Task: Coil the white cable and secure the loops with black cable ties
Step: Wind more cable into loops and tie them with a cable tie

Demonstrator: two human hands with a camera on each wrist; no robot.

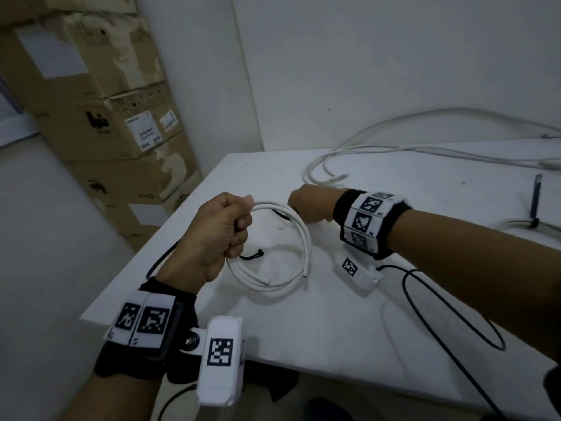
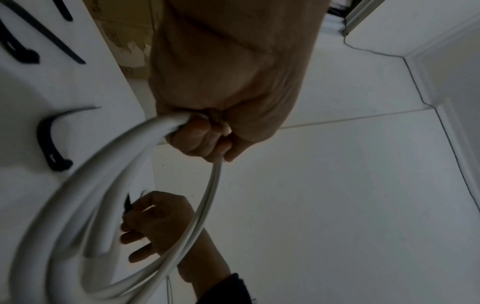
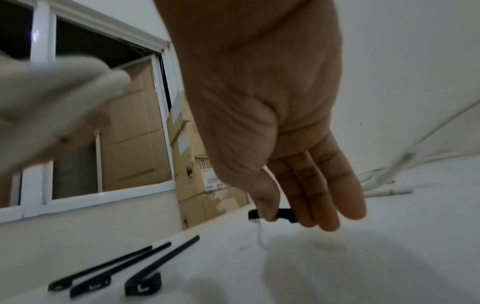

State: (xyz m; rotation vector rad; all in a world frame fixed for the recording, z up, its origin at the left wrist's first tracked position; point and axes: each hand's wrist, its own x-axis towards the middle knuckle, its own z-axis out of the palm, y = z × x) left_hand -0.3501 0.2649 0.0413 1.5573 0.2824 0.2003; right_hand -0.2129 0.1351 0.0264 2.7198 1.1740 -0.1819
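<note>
My left hand (image 1: 219, 235) was fisted around the white cable (image 1: 291, 259) coil, hanging just below it. My right hand (image 3: 275, 168) pinched a black cable tie (image 3: 284, 212) at its fingertips. Loosen that fist and the springy loops probably pop apart before tying.

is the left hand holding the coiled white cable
Yes, the left hand has its fingers curled round the loops of the white cable.
</note>
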